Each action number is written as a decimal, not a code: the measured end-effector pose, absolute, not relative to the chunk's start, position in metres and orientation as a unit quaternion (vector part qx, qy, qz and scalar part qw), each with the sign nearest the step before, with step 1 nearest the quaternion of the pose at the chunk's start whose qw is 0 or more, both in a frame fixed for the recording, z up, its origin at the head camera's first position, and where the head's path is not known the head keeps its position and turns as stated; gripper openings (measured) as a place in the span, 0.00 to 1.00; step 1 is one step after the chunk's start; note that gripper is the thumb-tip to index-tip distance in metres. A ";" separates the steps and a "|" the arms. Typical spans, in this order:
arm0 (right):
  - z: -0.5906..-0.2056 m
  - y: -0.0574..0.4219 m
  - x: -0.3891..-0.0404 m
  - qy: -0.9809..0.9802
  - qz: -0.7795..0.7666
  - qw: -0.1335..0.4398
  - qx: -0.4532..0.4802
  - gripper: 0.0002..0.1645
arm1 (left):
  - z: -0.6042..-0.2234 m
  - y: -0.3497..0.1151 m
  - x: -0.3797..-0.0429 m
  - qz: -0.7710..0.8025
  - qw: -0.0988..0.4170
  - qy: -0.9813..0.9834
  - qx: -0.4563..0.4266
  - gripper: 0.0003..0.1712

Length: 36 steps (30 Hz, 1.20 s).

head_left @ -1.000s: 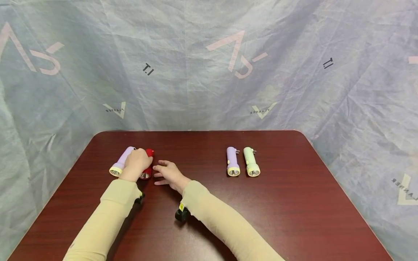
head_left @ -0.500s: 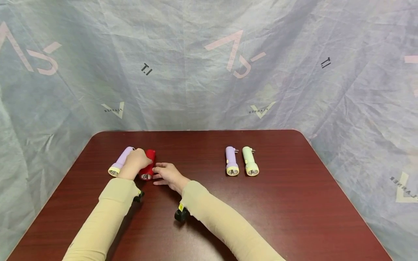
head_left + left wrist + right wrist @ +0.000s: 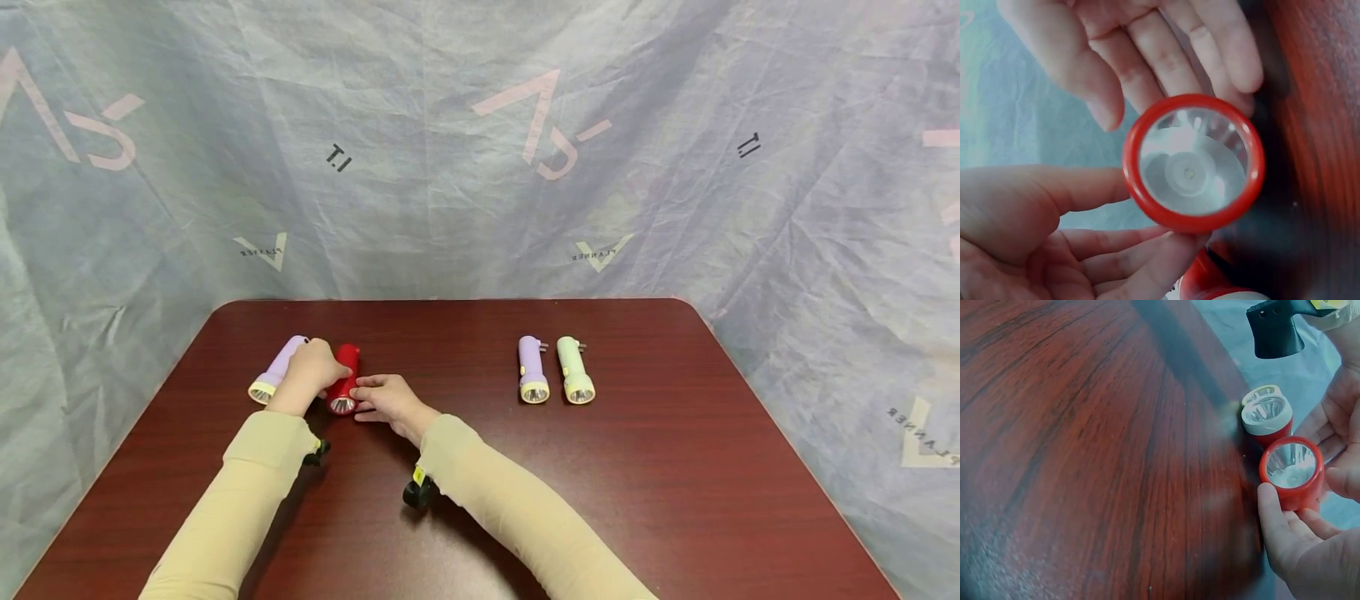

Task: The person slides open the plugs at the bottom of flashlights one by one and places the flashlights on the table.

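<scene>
A red flashlight (image 3: 346, 379) lies on the table, lens toward me. My left hand (image 3: 311, 367) holds it from its left side; in the left wrist view the thumb and fingers (image 3: 1107, 256) are on either side of its red rim (image 3: 1191, 222). My right hand (image 3: 393, 402) is at its right, fingers (image 3: 1270, 503) fairly straight and touching near the rim. A second, red flashlight with a white rim (image 3: 1271, 419) stands close beside it in the right wrist view, hidden in the head view by my left hand. A purple flashlight (image 3: 281, 367) lies left of that hand.
On the right half of the dark red table (image 3: 637, 483) lie another purple flashlight (image 3: 531, 367) and a pale green one (image 3: 573, 367), each with plug prongs sticking out. Printed grey cloth (image 3: 450, 208) hangs behind the table and along its sides.
The red flashlight has slid a little to the right, out from under my left hand and up to my right fingers. More of its body shows now. The other flashlights have stayed in place.
</scene>
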State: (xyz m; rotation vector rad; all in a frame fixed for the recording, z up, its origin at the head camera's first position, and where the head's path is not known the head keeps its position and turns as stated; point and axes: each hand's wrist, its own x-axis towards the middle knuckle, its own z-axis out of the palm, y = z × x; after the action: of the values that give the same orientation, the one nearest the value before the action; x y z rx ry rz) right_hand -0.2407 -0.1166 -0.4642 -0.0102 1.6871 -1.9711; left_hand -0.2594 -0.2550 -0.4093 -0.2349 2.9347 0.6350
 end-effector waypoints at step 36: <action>-0.441 -0.062 -0.251 0.584 -0.766 0.264 -0.042 0.24 | -0.396 -0.239 -0.251 0.458 0.065 0.885 -0.049 0.24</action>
State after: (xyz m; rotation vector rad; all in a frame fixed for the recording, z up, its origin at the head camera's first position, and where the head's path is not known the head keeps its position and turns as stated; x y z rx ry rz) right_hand -0.2513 -0.0622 -0.4412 -0.1148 1.5791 -2.0707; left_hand -0.2508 -0.2386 -0.3960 -0.1473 2.6707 1.3823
